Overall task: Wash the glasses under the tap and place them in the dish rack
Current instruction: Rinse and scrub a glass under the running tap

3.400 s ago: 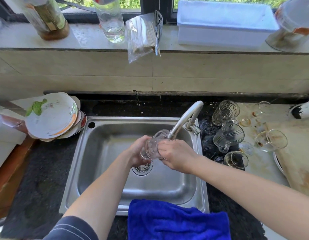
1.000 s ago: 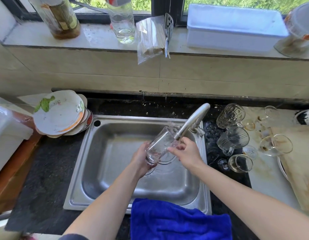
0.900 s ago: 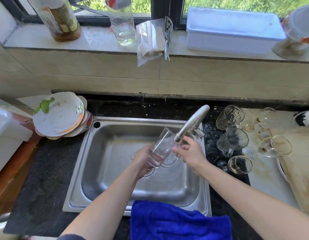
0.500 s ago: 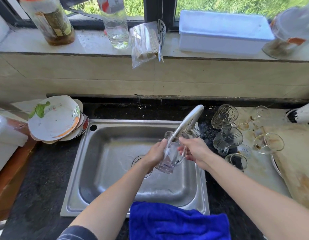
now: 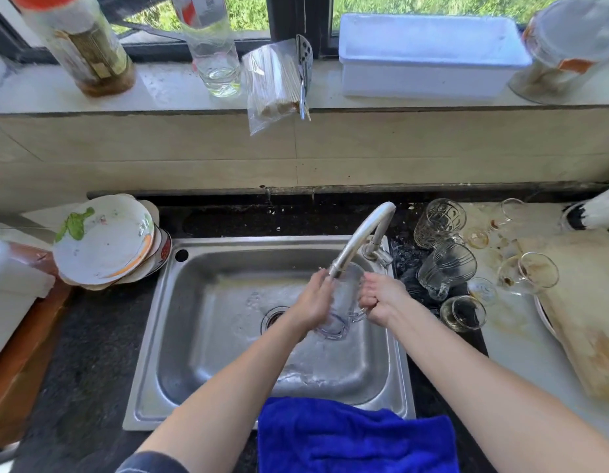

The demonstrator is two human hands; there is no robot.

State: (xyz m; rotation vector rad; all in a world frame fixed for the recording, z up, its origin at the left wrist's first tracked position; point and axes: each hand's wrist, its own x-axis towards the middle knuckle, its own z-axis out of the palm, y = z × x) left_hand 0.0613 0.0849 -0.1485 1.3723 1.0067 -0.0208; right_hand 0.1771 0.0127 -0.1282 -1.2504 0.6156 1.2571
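One glass mug (image 5: 340, 308), two hands (image 5: 315, 298) (image 5: 381, 297), one tap (image 5: 361, 238), one sink (image 5: 207, 336), one blue towel (image 5: 354, 438), two bottles (image 5: 81, 46) (image 5: 214, 49)

No legible text; tall bottle (image 5: 88, 49) at the left of the window sill: yellowish label, print blurred; clear bottle (image 5: 211, 46) beside it: red-and-white label, lettering unreadable; jar (image 5: 569, 46) at far right: orange label, characters indistinct.
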